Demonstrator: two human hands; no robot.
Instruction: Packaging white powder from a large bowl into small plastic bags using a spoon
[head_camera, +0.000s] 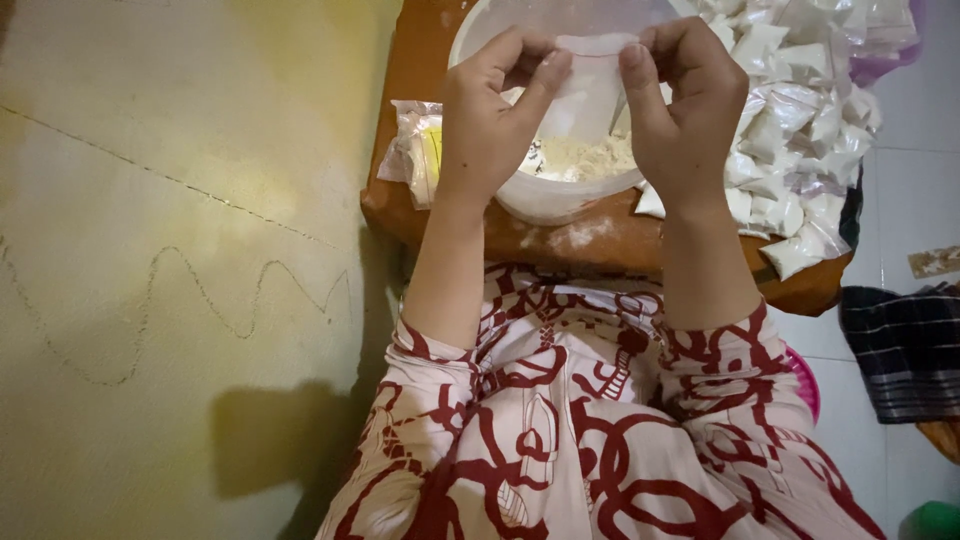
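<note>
Two hands: left hand (490, 120), right hand (685, 110), both pinching one small clear plastic bag (590, 85). One round translucent bowl (545, 195) of pale powder (580, 158). One wooden tabletop (600, 240). Right of the bowl, one heap of filled white packets (800, 110), too many to count. Left of the bowl, one bundle of clear bags (415, 145). Far right of the bowl, one dark checked cloth (905, 345).
</note>
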